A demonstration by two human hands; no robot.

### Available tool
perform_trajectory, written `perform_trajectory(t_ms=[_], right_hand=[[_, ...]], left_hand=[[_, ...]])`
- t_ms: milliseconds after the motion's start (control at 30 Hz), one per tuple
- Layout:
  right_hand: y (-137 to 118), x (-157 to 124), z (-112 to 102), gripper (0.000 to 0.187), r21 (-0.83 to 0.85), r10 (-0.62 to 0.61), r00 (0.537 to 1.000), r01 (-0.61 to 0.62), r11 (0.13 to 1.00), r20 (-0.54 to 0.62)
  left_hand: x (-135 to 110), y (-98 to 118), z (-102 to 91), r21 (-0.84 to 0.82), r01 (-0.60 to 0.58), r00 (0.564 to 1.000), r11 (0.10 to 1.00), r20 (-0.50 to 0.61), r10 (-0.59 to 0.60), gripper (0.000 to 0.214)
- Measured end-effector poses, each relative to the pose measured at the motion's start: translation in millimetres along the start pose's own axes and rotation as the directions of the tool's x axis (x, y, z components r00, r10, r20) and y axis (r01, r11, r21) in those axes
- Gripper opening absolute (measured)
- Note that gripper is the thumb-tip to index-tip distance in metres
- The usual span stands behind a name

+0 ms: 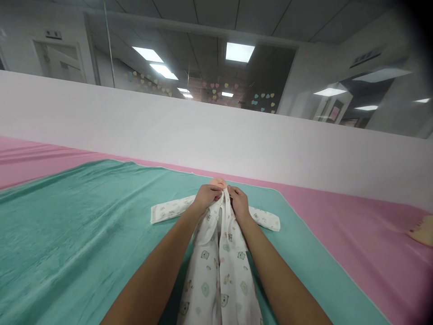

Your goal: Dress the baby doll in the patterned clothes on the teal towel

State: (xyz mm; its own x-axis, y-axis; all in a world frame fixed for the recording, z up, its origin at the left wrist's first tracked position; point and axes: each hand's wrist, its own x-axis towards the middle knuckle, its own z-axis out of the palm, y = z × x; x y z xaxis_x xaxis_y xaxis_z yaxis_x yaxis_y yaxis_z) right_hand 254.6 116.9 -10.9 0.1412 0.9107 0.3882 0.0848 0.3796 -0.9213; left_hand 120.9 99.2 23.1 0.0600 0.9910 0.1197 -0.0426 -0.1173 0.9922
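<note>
A doll lies on its back on a teal towel (84,225), dressed in a white romper (219,266) printed with small animal figures. Only the top of the doll's head (217,182) shows beyond my hands. My left hand (207,197) and my right hand (237,201) are both closed, pinching the two front edges of the romper together at the collar, just below the head. The romper's sleeves spread out flat to left and right.
The teal towel covers a pink sheet (355,230) on a wide bed or table. A low white partition (216,135) runs along the far side, with glass above it. A tan object (422,231) lies at the right edge on the pink sheet.
</note>
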Motion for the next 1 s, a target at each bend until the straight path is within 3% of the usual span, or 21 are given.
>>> perform_trajectory(t_ms=[500,733,1000], right_hand=[[-7,-3,-1,0.034,-0.112,-0.074,0.995,0.081,0.990,0.069],[-10,-5,-1,0.032,-0.153,-0.094,0.992,0.106,0.983,0.084],[-14,-8,-1,0.018,-0.155,-0.161,0.968,0.191,0.969,0.191]], left_hand=[[7,-11,-10.0,-0.240,0.070,0.997,0.968,0.052,-0.059,0.012],[6,-10,-8.9,-0.218,0.066,0.998,0.974,0.030,-0.061,0.010],[-1,-3,-10.2,-0.149,0.058,0.998,0.987,0.016,-0.056,0.014]])
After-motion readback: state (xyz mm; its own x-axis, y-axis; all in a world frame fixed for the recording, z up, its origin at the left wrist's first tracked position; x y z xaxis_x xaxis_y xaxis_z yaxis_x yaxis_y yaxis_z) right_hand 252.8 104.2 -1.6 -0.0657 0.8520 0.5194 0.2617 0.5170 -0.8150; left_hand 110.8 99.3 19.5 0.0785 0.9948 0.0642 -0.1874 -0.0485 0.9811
